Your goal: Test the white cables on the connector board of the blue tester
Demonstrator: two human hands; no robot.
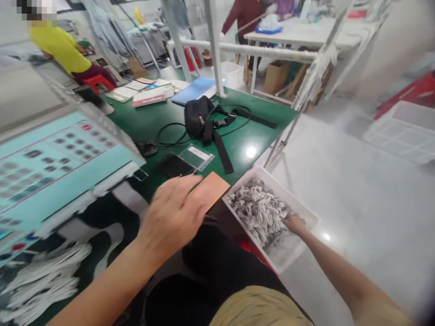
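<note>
My left hand (173, 210) is at the near edge of the green table, its fingers and thumb closed around a flat orange-tan piece (215, 185) with a dark lower edge. The fingertips are slightly blurred. Lower right, my right hand (295, 224) reaches into a white plastic bin (309, 213). It touches bundles of grey-white cord (258, 208) heaped there, and its fingertips are lost among them. Beyond the left hand lie a dark flat object (178, 166) and a clear plastic sleeve (199, 156) with a white label.
A black waist bag (199, 115) with straps lies on the green table (251, 133). At left is a machine's turquoise button panel (50, 158), with pale cord bundles (44, 285) below. A metal frame post (214, 50) rises behind. Two people work farther back.
</note>
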